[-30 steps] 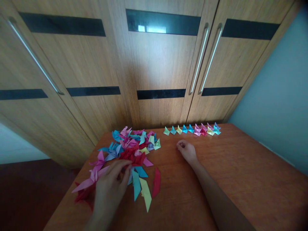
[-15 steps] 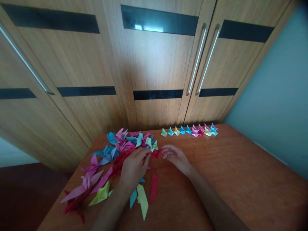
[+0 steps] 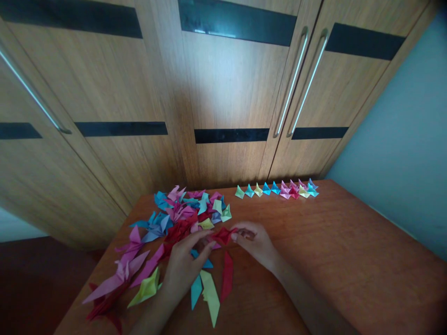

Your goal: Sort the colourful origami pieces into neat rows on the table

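A small red folded-paper piece [image 3: 223, 236] is held between my two hands, just above the table. My left hand [image 3: 190, 256] pinches its left end between thumb and fingers. At its right end, the thumb and fingertips of my right hand [image 3: 254, 242] are closed on it. Beyond and left of my left hand lies a pile of origami pieces [image 3: 179, 211] in pink, red, blue and pale green. Nearer me, flat folded strips lie on the table: a red one [image 3: 226, 277], a pale yellow one [image 3: 210, 295] and a blue one [image 3: 196, 291].
Small folded-paper pieces [image 3: 266, 188] stand in a row along the back of the wooden table [image 3: 335, 260]. Pink paper cranes [image 3: 122, 272] and a yellow piece [image 3: 146, 288] lie at the left. Behind the table rises a wooden wardrobe [image 3: 230, 88].
Both hands have drawn nearer to me with the red folded paper, away from the pale green pieces. My right fingers have closed on its right end. The view has shifted slightly.
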`<state>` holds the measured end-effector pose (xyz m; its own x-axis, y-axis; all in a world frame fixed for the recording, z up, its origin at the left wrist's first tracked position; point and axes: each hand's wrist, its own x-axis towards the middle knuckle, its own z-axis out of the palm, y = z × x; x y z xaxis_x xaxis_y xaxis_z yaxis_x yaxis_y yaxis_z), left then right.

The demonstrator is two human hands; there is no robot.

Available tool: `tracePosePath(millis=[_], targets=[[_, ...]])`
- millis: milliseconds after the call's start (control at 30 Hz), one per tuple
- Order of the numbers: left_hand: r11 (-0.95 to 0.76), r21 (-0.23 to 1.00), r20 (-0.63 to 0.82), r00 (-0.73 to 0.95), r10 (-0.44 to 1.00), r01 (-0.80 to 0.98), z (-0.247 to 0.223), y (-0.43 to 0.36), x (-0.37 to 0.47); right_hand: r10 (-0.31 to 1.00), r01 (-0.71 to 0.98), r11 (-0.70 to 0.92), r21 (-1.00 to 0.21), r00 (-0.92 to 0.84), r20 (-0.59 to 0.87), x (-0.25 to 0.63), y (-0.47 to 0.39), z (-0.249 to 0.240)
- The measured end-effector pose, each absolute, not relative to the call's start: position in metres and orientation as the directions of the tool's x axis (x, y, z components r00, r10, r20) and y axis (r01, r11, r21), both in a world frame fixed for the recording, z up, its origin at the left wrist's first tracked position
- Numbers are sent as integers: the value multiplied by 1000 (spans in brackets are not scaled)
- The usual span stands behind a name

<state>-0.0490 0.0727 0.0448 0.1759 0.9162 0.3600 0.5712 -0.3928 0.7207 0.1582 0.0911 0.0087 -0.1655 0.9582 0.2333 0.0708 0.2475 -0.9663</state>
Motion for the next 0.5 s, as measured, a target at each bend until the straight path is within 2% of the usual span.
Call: tracePosePath(millis=[200,500], targets=[[-301,864,263,149,953,403,38,71,-46,949,95,256,-962,-212,232,155,87,11],[-368,809,343,140,929,458,29,73,-49,934,197,334,-922,-199,296,153,86,16]])
